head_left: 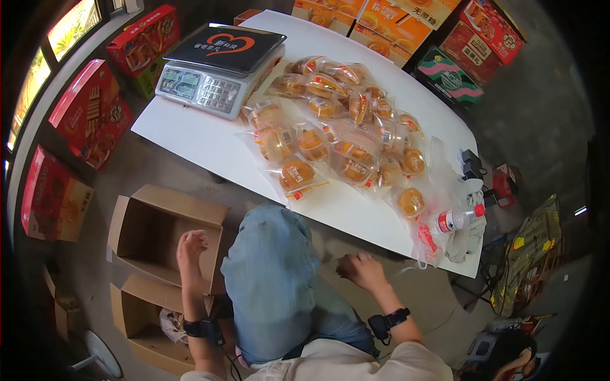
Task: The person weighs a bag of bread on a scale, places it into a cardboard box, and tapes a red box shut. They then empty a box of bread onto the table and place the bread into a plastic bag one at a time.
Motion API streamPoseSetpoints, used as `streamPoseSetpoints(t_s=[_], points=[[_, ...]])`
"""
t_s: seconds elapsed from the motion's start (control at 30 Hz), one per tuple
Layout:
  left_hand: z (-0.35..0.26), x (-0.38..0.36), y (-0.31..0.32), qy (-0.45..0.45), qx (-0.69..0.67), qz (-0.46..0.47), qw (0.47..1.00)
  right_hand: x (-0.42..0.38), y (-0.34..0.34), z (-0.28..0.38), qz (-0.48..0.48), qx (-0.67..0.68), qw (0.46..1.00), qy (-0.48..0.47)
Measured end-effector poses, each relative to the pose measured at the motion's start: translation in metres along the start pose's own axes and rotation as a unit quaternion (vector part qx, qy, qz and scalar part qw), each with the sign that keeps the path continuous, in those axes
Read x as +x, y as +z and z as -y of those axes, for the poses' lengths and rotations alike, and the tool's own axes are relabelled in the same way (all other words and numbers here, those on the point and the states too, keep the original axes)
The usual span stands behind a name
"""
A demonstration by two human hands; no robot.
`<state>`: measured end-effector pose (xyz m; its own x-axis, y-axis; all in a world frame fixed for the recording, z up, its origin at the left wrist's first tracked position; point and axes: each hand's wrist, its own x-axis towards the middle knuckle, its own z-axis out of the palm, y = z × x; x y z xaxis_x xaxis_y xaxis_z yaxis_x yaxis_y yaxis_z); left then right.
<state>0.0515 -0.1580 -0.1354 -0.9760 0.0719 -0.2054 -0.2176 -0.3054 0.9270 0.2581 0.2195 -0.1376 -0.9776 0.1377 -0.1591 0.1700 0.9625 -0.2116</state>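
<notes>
Many bagged buns (pixel 356 166) lie heaped on the white table (pixel 184 136), in clear wrappers. My left hand (pixel 192 244) is raised over the near edge of an open cardboard box (pixel 166 238), its fingers curled, with nothing visible in them. On the other side of my knees, my right hand (pixel 362 269) hangs below the table's front edge, fingers bent and partly smeared; whether it holds anything cannot be made out. Neither hand touches the buns. Each wrist wears a black strap.
A weighing scale (pixel 213 76) stands on the table's left part. A plastic bottle (pixel 454 219) lies among plastic bags at the right end. A second open box (pixel 143 317) is on the floor. Red gift boxes (pixel 92 117) stand at the left; orange cartons (pixel 384 32) are behind the table.
</notes>
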Motion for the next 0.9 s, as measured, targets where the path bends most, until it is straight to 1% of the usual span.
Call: streamPoseSetpoints(t_s=[0.03, 0.07, 0.1, 0.13, 0.17, 0.2, 0.23, 0.27, 0.33, 0.37, 0.43, 0.47, 0.57, 0.6, 0.67, 0.7, 0.77, 0.8, 0.83, 0.87, 0.9], points=[[-0.014, -0.006, 0.008, 0.037, 0.003, 0.011, 0.999, -0.006, -0.024, 0.007, -0.008, -0.020, 1.000, -0.022], [-0.027, -0.011, 0.018, 0.075, 0.005, 0.023, 0.997, -0.011, -0.046, 0.015, -0.011, -0.020, 1.000, -0.019], [-0.038, -0.015, 0.030, 0.094, -0.008, 0.021, 0.995, -0.014, -0.067, 0.024, -0.076, 0.049, 0.996, -0.001], [-0.048, -0.020, 0.042, 0.094, -0.009, 0.028, 0.995, -0.013, -0.079, 0.029, -0.140, 0.117, 0.983, 0.018], [-0.057, -0.023, 0.056, 0.095, -0.021, 0.040, 0.994, -0.009, -0.084, 0.028, -0.145, 0.116, 0.982, 0.023], [-0.063, -0.026, 0.069, 0.095, -0.032, 0.050, 0.994, -0.004, -0.087, 0.028, -0.242, 0.176, 0.954, -0.003], [-0.067, -0.027, 0.082, 0.103, -0.050, 0.070, 0.991, 0.004, -0.088, 0.027, -0.335, 0.234, 0.912, -0.030], [-0.072, -0.030, 0.096, 0.104, -0.050, 0.073, 0.991, 0.016, -0.090, 0.026, -0.363, 0.216, 0.905, -0.036], [-0.081, -0.037, 0.124, 0.075, -0.142, 0.175, 0.972, 0.044, -0.086, 0.020, -0.405, 0.165, 0.898, -0.040], [-0.082, -0.041, 0.135, 0.072, -0.139, 0.177, 0.972, 0.055, -0.081, 0.016, -0.418, 0.131, 0.898, -0.036], [-0.082, -0.049, 0.155, 0.023, -0.196, 0.244, 0.949, 0.072, -0.077, 0.012, -0.418, 0.136, 0.898, -0.022], [-0.080, -0.053, 0.161, 0.019, -0.193, 0.244, 0.950, 0.077, -0.074, 0.011, -0.415, 0.140, 0.899, -0.012], [-0.070, -0.062, 0.174, -0.058, -0.229, 0.295, 0.926, 0.088, -0.067, 0.009, -0.419, 0.130, 0.898, -0.024], [-0.068, -0.063, 0.177, -0.058, -0.228, 0.294, 0.926, 0.091, -0.065, 0.008, -0.419, 0.132, 0.898, -0.024], [-0.065, -0.066, 0.179, -0.101, -0.211, 0.296, 0.926, 0.093, -0.059, 0.008, -0.422, 0.094, 0.898, -0.078], [-0.065, -0.065, 0.179, -0.094, -0.199, 0.300, 0.928, 0.092, -0.057, 0.009, -0.418, 0.098, 0.900, -0.078], [-0.066, -0.061, 0.180, -0.110, -0.215, 0.292, 0.926, 0.093, -0.057, 0.012, -0.367, 0.020, 0.921, -0.129], [-0.066, -0.060, 0.179, -0.125, -0.232, 0.286, 0.921, 0.091, -0.058, 0.015, -0.365, 0.026, 0.921, -0.132], [-0.068, -0.060, 0.178, -0.142, -0.257, 0.278, 0.915, 0.087, -0.060, 0.018, -0.339, 0.039, 0.931, -0.130], [-0.067, -0.059, 0.177, -0.140, -0.254, 0.272, 0.918, 0.084, -0.063, 0.021, -0.313, 0.053, 0.940, -0.128], [-0.066, -0.057, 0.176, -0.145, -0.276, 0.277, 0.909, 0.083, -0.064, 0.021, -0.304, 0.059, 0.942, -0.128]])
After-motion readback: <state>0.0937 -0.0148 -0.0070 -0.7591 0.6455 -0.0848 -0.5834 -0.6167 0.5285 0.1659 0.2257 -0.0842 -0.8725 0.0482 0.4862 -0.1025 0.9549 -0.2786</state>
